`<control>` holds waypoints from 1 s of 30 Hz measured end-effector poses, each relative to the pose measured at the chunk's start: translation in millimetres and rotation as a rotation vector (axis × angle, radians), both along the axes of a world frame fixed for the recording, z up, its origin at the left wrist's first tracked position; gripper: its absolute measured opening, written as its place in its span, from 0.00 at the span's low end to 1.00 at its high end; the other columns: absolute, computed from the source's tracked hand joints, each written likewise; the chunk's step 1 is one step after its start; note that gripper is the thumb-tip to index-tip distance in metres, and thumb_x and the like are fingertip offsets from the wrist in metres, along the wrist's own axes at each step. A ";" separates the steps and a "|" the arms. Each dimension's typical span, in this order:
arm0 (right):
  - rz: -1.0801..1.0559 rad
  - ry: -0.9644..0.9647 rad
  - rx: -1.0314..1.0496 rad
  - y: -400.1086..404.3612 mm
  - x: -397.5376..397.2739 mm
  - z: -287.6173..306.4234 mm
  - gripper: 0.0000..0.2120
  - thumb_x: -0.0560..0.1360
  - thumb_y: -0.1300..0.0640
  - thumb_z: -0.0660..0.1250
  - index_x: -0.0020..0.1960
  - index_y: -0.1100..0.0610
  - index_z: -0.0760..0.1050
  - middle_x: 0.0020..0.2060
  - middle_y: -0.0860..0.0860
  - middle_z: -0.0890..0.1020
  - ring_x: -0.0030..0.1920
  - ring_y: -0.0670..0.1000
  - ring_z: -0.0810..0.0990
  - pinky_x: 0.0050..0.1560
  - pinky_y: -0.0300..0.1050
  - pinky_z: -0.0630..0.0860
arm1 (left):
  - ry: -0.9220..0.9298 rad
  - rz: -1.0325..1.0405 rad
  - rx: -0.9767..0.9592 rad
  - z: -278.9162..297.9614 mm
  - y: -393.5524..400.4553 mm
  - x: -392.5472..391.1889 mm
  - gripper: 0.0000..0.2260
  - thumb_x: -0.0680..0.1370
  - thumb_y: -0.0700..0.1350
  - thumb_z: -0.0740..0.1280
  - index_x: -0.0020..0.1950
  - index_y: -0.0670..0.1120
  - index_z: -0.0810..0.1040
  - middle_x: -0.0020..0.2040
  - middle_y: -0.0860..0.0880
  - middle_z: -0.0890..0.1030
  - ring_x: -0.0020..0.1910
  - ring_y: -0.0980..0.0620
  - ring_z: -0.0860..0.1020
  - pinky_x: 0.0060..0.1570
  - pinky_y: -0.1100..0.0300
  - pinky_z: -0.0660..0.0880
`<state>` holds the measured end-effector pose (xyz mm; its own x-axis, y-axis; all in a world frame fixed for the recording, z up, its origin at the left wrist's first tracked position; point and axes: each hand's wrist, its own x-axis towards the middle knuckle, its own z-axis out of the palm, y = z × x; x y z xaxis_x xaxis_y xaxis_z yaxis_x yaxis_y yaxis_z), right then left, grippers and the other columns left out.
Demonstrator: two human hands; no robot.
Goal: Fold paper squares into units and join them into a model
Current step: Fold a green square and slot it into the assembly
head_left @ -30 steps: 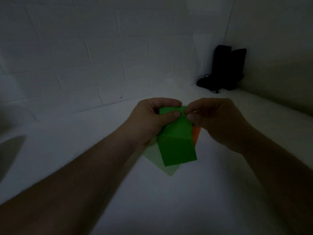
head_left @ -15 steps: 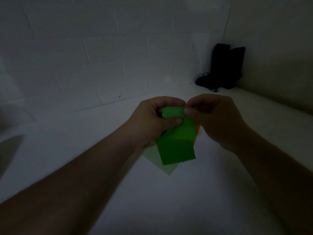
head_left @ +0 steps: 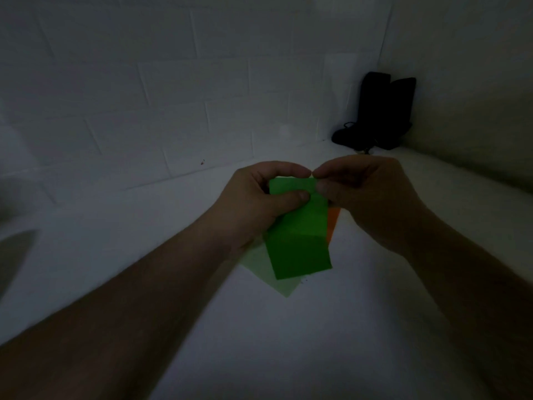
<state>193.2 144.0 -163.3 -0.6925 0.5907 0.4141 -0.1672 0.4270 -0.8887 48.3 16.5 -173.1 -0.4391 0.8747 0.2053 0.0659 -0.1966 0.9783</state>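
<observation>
Head view | left hand (head_left: pixel 253 203) and right hand (head_left: pixel 366 194) both pinch green paper (head_left: pixel 300 235) at top | pale green sheet (head_left: pixel 268 272), orange sheet (head_left: pixel 333 223) beneath

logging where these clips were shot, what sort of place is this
Hard to say in this dim light: probably a plain indoor corner, perhaps a utility room. White brick-pattern walls meet a pale surface where coloured paper squares lie; a dark object sits in the corner.

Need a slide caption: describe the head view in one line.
Both hands, left hand and right hand, pinch a bright green paper mid-fold.
</observation>
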 end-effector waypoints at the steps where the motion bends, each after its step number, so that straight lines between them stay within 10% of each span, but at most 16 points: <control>1: 0.029 -0.017 -0.022 -0.2 1.2 1.0 0.12 0.74 0.72 0.70 0.46 0.55 0.82 0.38 0.48 0.87 0.43 0.47 0.87 0.42 0.37 0.82 | -0.022 -0.002 -0.002 0.1 -0.2 -1.1 0.11 0.75 0.31 0.73 0.53 0.45 0.85 0.50 0.40 0.86 0.48 0.41 0.86 0.51 0.47 0.83; 8: 0.033 -0.070 0.006 4.0 3.6 0.9 0.12 0.75 0.70 0.70 0.46 0.54 0.84 0.43 0.57 0.86 0.48 0.61 0.86 0.52 0.57 0.84 | -0.064 -0.042 -0.057 1.7 -2.8 -3.7 0.09 0.77 0.33 0.70 0.52 0.45 0.85 0.50 0.38 0.86 0.47 0.41 0.85 0.49 0.50 0.82; 19: -0.040 -0.181 0.159 -2.3 2.7 2.9 0.11 0.75 0.66 0.72 0.44 0.49 0.84 0.38 0.42 0.86 0.42 0.42 0.85 0.43 0.31 0.79 | 0.082 0.002 -0.077 1.7 -2.3 -6.5 0.12 0.77 0.34 0.73 0.58 0.46 0.83 0.49 0.38 0.86 0.50 0.35 0.85 0.52 0.41 0.83; 30: -0.118 -0.151 0.094 0.0 -0.9 0.5 0.10 0.75 0.67 0.71 0.44 0.52 0.82 0.38 0.48 0.86 0.42 0.47 0.86 0.41 0.39 0.83 | 0.132 0.044 -0.069 -0.6 -0.9 -4.1 0.07 0.77 0.39 0.74 0.55 0.46 0.85 0.50 0.45 0.87 0.48 0.45 0.86 0.48 0.50 0.84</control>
<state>192.3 143.9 -162.8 -0.6794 0.6348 0.3680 0.0204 0.5177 -0.8553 44.2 15.6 -173.8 -0.4503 0.8693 0.2037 0.2014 -0.1234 0.9717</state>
